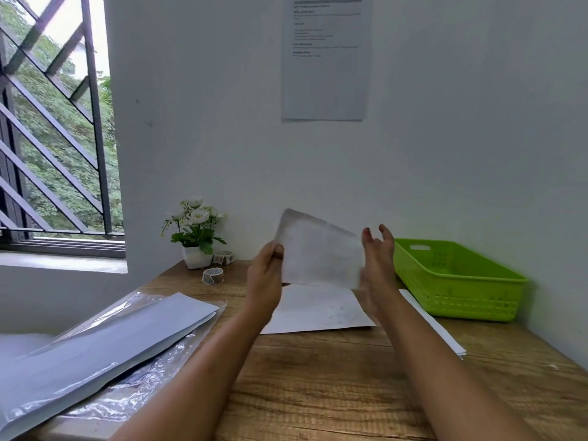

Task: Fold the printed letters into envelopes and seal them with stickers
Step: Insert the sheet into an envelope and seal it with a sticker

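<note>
Reaching out over the wooden table (318, 396) are both bare forearms, side by side. At eight o'clock, nearest us, white envelopes (105, 342) lie on a crinkled clear wrapper (140, 389), jutting past the table's edge. Further in, dead centre, a flat white sheet (318, 311) lies on the wood, and at four o'clock a pile of paper (437, 331) lies just beside it.

Up above that sheet, clear of the table, is the folded letter (319, 253), tilted and blurred. The left hand (265, 272) pinches its left edge, thumb on the near face. The right hand (377, 259) is at its right edge, fingers straight and spread, gripping nothing; whether the palm touches the paper I cannot tell.

A green basket (458, 281) stands at two o'clock, near the wall. At eleven o'clock there is a sticker roll (212, 275), a second roll (223, 257) behind it, and a potted plant (195, 237) beside them. High at twelve o'clock a printed page (324, 74) hangs on the wall.
</note>
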Tool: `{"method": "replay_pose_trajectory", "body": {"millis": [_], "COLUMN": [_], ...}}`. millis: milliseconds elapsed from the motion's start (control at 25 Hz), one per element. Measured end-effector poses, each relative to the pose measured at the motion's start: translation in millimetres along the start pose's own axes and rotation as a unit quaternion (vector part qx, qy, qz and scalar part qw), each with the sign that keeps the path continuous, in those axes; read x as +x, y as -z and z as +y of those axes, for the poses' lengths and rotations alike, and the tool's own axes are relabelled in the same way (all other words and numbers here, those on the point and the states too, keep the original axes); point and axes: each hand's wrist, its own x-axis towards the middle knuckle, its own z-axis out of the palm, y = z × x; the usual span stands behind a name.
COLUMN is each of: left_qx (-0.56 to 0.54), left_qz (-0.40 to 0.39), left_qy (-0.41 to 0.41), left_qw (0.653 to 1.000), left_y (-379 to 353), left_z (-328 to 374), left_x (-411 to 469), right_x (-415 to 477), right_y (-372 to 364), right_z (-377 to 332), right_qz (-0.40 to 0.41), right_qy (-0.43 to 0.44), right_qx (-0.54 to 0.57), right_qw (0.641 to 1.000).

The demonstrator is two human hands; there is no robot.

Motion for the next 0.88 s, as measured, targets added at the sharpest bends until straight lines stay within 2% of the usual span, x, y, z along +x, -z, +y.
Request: {"method": "replay_pose_trajectory", "body": {"millis": [80, 120, 200, 240, 320, 440, 520, 600, 680, 800, 840, 880], "left_qx": [-0.183, -0.24, -0.299, -0.291, -0.173, 0.08, 0.156, 0.315, 0.456, 0.56, 0.575, 0.579], "left_qz": [0.003, 0.004, 0.013, 0.021, 0.036, 0.026, 0.021, 0.014, -0.018, -0.075, -0.076, -0.069], "left_qy": [0.11, 0.144, 0.203, 0.234, 0.287, 0.289, 0.294, 0.276, 0.24, 0.215, 0.204, 0.189], "left_qw": [0.977, 0.96, 0.932, 0.928, 0.942, 0.954, 0.943, 0.908, 0.857, 0.797, 0.788, 0.79], "left_y": [8.8, 14.7, 27.4, 32.4, 42.0, 55.2, 61.8, 62.6, 61.1, 56.5, 54.4, 52.0], "left_z": [10.3, 13.0, 11.2, 7.9, -4.5, -19.1, -24.2, -20.9, -20.6, -23.9, -25.1, -25.3], "left_x": [4.8, 7.2, 12.5, 15.4, 22.5, 29.1, 29.9, 27.8, 28.6, 29.3, 28.8, 28.6], "right_x": [5.9, 7.9, 12.6, 13.6, 10.6, 13.3, 13.2, 15.1, 13.8, 6.3, 3.2, 1.4], "right_y": [19.4, 29.6, 47.0, 51.7, 53.9, 55.3, 56.4, 56.3, 52.8, 45.4, 42.4, 39.1], "right_z": [5.1, 7.8, 11.2, 10.9, 6.4, 4.0, 2.9, 6.7, 10.7, 18.4, 21.0, 23.8], "right_qz": [0.07, 0.085, 0.072, 0.04, -0.006, -0.016, -0.026, -0.033, -0.055, -0.056, -0.051, -0.049], "right_qy": [-0.034, -0.064, -0.14, -0.176, -0.195, -0.174, -0.175, -0.17, -0.148, -0.109, -0.098, -0.092], "right_qx": [-0.041, -0.057, -0.031, -0.004, 0.003, -0.124, -0.207, -0.285, -0.429, -0.664, -0.707, -0.727], "right_qw": [0.996, 0.993, 0.987, 0.984, 0.981, 0.977, 0.962, 0.943, 0.889, 0.738, 0.699, 0.679]}}
